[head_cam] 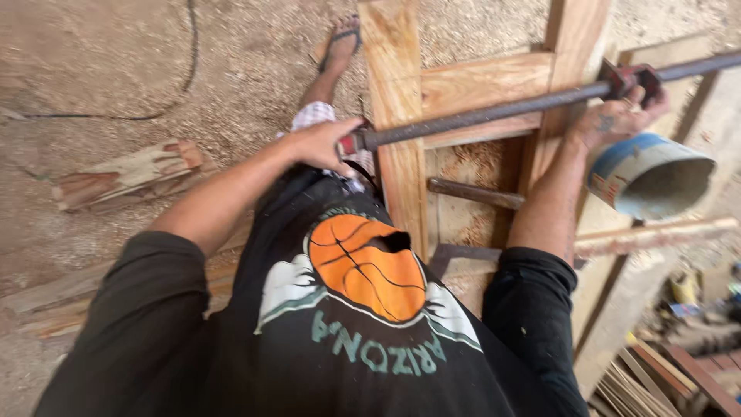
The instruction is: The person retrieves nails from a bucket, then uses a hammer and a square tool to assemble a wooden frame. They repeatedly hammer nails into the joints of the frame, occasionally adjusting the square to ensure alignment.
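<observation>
Both hands grip a long bar clamp [494, 112] laid across a wooden frame [401, 123]: left hand [324, 145] clenched on its near end at the frame's left rail, right hand [614, 120] grasping its red jaw by the right rail, near a blue bucket [648, 177].

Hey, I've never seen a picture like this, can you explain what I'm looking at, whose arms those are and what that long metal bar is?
The single picture comes from a camera worn on a person's head, looking down past a dark shirt. Both arms are the wearer's own. The left hand grips one end of a long metal bar clamp; the right hand holds the red sliding piece farther along. The bar lies across a wooden frame of pale planks. Beside it sit a blue bucket on its side, offcuts, and a sawdust-covered floor. A sandalled foot shows above.
</observation>
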